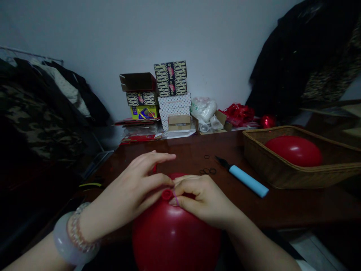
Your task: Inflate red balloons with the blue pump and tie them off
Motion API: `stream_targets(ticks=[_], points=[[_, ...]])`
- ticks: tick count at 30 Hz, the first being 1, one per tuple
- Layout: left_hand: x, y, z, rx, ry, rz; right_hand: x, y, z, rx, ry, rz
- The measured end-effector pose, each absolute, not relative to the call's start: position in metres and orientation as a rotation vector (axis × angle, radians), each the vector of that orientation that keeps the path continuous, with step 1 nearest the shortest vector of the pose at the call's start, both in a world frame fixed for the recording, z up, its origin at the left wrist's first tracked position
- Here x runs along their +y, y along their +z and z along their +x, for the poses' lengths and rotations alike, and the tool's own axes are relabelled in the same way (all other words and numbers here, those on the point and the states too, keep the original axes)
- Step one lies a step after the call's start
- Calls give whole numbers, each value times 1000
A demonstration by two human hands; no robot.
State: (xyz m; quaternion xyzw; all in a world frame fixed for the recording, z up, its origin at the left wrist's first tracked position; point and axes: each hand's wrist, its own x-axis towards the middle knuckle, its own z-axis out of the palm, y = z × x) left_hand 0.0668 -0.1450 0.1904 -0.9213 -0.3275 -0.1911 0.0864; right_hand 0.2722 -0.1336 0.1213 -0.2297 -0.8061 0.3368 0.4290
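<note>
A large inflated red balloon (176,237) is upright in front of me at the table's near edge, its rolled mouth (167,194) on top. My left hand (138,184) is closed on the balloon's neck with thumb and forefinger, while another finger stretches out above. On the other side of the neck, my right hand (201,197) pinches a thin purple rubber band (176,197), pulled taut beside the mouth. How far the band goes round the neck is hidden by my fingers. Bracelets circle my left wrist.
A blue balloon pump (248,181) and several dark rubber bands (208,171) lie on the brown table (186,150). To the right, a wicker basket (270,177) holds another red balloon (295,150). Stacked boxes (175,109), plastic bags (204,109) and red ribbon (239,114) line the wall.
</note>
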Motion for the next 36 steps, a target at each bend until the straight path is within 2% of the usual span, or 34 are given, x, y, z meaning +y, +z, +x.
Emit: stream_targets(ticks=[17,26,30,36], points=[[-158,196,74,-966,-474,-3289,-136,124,274,-2147,860,-444],[-136,180,47,-985,-396,-2955,-117,113,278,-1827,1062,-423],[-145,177,48,-1027,-538,-3046,-110,107,275,-1704,1142,-434],[-157,172,58,-1185,-1115,-3277,-107,104,274,-1636,1218,-437]])
